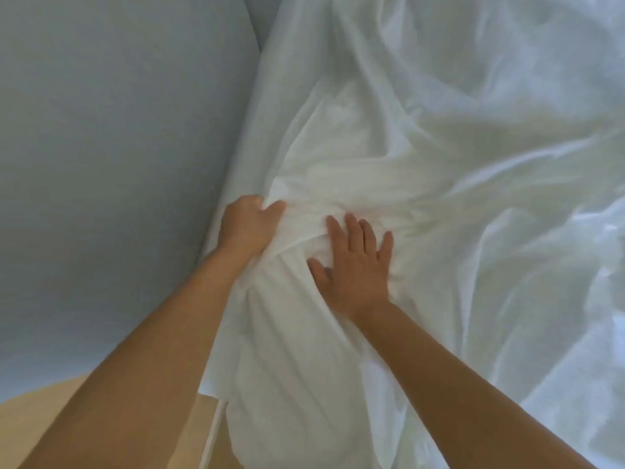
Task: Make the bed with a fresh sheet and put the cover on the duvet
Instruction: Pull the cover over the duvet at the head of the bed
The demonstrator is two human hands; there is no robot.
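A thin white duvet cover (439, 147) lies rumpled over the right and middle of the view, with the bulk of the white duvet (291, 319) bunched inside it near me. My left hand (248, 225) grips a gathered fold of the cover at its left edge, fingers curled into the cloth. My right hand (355, 262) lies flat on the padded bundle with fingers spread, pressing down. The pale blue sheet (111, 147) covers the mattress on the left, smooth and bare.
A strip of light wooden floor (44, 411) shows at the lower left, beyond the mattress edge. The cover hangs over that edge between my forearms. Loose folds of cover fill the whole right side.
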